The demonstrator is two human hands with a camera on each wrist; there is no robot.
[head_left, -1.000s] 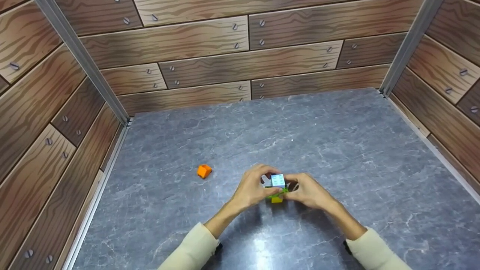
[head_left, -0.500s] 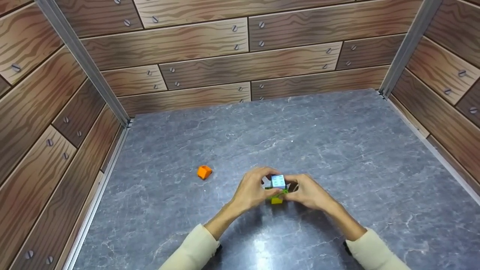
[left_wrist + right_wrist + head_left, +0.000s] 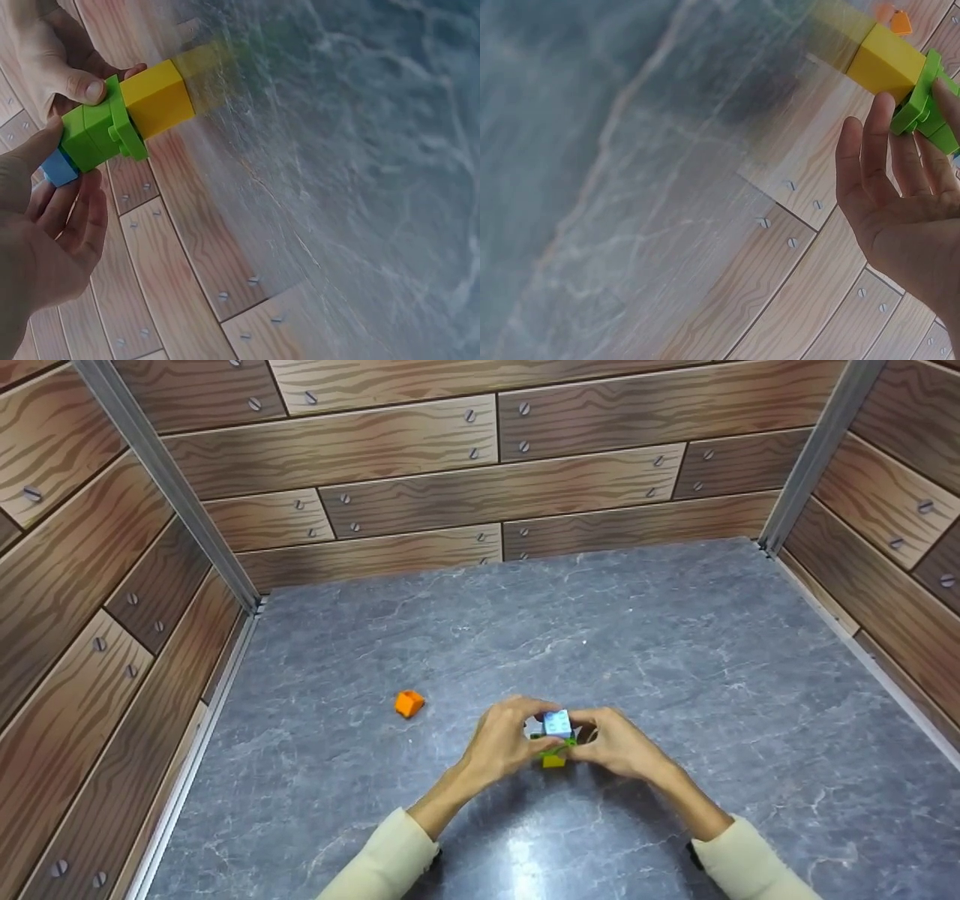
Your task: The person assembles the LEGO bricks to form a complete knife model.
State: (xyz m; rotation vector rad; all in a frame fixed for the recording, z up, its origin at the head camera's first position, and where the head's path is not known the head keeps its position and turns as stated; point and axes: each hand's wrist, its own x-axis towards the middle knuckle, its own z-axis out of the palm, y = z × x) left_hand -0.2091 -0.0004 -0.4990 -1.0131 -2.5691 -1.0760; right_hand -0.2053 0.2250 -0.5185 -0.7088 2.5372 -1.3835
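A small upright stack of toy building bricks stands on the table between both hands. Its yellow brick (image 3: pixel 159 99) is at the bottom, green bricks (image 3: pixel 94 127) with a wider flat part come above, and a light blue studded brick (image 3: pixel 556 724) tops it. My left hand (image 3: pixel 501 741) grips the stack's upper part from the left, thumb in front and fingers behind. From the right side, my right hand (image 3: pixel 619 744) pinches the green part between thumb and fingers. Fingers hide part of the green and blue bricks in the head view.
An orange brick (image 3: pixel 409 703) with a slanted side lies apart, left of the hands. The grey marbled tabletop (image 3: pixel 675 660) is bounded by wood-patterned walls (image 3: pixel 405 435) at the back and both sides. Metal strips run along the corners and side edges.
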